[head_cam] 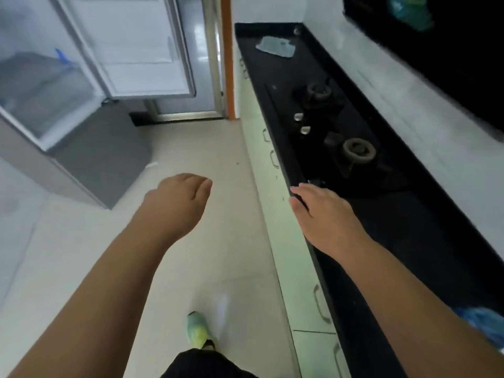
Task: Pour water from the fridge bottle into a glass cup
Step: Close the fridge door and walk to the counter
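Observation:
The fridge [41, 105] stands at the left with its door [131, 45] swung open; a clear drawer and something blue show inside, blurred. No bottle is visible. A translucent bluish object [275, 47] lies at the far end of the black counter [409, 227]; whether it is the glass cup I cannot tell. My left hand [180, 200] hangs over the floor between fridge and counter, fingers loosely curled down, holding nothing. My right hand [324, 211] is flat, palm down, over the counter's front edge, fingers spread and empty.
A two-burner gas hob [341, 132] is set into the counter ahead of my right hand. Pale cabinet fronts with handles [319, 304] run below it. A blue bag [485, 323] lies at the near right. My shoe [197, 328] is on the tiled floor.

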`<state>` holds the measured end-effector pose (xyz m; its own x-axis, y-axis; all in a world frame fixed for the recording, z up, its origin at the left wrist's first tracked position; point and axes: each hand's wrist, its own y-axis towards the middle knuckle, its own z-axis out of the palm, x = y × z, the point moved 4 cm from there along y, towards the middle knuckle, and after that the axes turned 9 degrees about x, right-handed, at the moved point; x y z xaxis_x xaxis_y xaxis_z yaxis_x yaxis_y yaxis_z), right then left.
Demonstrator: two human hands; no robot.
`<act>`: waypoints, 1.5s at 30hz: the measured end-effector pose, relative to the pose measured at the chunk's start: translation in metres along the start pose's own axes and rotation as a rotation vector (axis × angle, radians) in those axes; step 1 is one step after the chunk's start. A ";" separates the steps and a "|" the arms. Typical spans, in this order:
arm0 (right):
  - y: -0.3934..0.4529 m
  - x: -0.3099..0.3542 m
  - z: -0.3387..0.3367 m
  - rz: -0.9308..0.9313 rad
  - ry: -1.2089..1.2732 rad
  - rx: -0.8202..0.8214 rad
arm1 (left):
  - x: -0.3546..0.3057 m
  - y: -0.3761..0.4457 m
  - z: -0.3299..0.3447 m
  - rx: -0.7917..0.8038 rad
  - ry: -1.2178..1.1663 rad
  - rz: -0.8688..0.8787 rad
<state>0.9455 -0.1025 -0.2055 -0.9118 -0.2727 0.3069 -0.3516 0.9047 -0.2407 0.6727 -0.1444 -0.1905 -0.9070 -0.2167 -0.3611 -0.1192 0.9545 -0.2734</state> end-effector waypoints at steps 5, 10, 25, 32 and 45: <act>0.092 0.142 0.018 -0.239 -0.098 0.057 | 0.119 -0.013 -0.043 -0.069 0.070 -0.281; 0.168 0.265 0.044 -0.401 -0.148 0.105 | 0.224 -0.003 -0.082 -0.107 -0.003 -0.366; 0.400 0.398 -0.030 -0.514 -0.042 -0.016 | 0.308 0.156 -0.244 -0.219 0.066 -0.371; 0.554 0.410 -0.053 -0.537 -0.044 0.080 | 0.320 0.286 -0.293 -0.230 0.093 -0.455; 0.781 0.450 -0.187 -0.523 -0.117 -0.111 | 0.319 0.527 -0.434 -0.334 0.196 -0.308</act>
<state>0.3003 0.5424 -0.0832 -0.6412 -0.7241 0.2539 -0.7455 0.6662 0.0172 0.1449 0.3788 -0.0627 -0.8645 -0.4867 -0.1256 -0.4872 0.8728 -0.0290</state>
